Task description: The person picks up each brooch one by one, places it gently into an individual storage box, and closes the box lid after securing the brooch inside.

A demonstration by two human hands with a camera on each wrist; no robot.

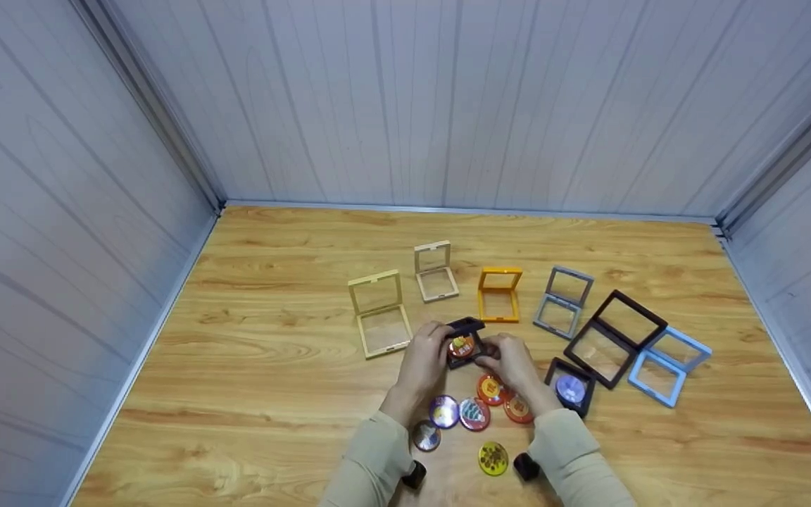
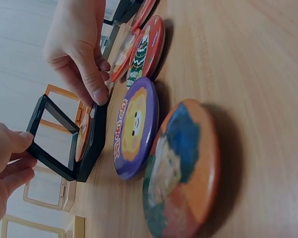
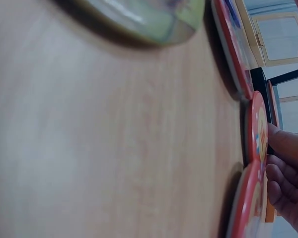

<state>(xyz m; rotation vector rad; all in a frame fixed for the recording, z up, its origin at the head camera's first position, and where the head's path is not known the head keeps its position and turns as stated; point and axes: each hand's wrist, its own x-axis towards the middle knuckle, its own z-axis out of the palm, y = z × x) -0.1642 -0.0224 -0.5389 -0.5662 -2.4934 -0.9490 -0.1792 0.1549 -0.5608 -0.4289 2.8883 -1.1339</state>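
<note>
A small black hinged display frame is held half-folded between both hands, with a red-orange round badge inside it. My left hand pinches the raised lid at its edge. The right hand grips the base at the opposite side, its thumb on the rim in the left wrist view. Just below the hands lie a red badge with a yellow centre, another red badge, a Christmas tree badge, a purple badge and an orange-brown badge.
Open frames stand behind: yellow, cream, orange and grey. To the right are a large dark frame, a light blue frame and a black frame holding a purple badge. A yellow badge lies nearest the body.
</note>
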